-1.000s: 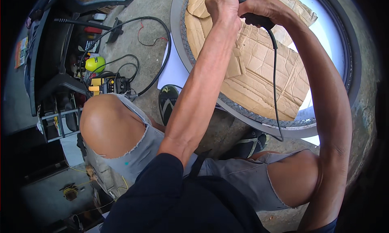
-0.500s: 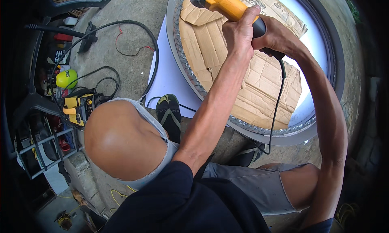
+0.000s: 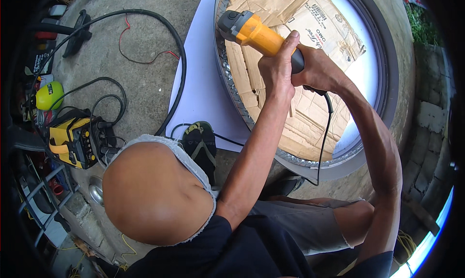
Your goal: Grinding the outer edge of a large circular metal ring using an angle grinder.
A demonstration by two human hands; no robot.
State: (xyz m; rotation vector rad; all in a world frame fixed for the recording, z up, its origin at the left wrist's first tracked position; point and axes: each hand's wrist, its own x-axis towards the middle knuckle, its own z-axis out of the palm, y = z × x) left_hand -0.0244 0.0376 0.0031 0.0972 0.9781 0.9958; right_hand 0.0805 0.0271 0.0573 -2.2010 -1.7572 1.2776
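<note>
My left hand (image 3: 281, 70) and my right hand (image 3: 315, 69) both grip a yellow and black angle grinder (image 3: 264, 35), closed around the body and black handle at its rear. The grinder's head points up and left, over the inner left rim of a large round grey metal ring (image 3: 305, 169); whether it touches the ring I cannot tell. Torn cardboard (image 3: 300, 133) lies inside the ring on a white surface, and a white sheet (image 3: 186, 104) shows under its left side. The grinder's black cord hangs down across the cardboard and ring.
At left are a yellow-black machine (image 3: 68, 142), a lime-green container (image 3: 48, 95), looped cables (image 3: 180, 84), a thin red-black wire and a metal frame (image 3: 46, 200). My sandalled foot (image 3: 198, 150) rests by the white sheet. A block wall (image 3: 426, 118) and plants stand at the right.
Both hands and the grinder have moved down, bringing more of the grinder into view at the ring's left side. The view has also shifted, showing more of the wall at right.
</note>
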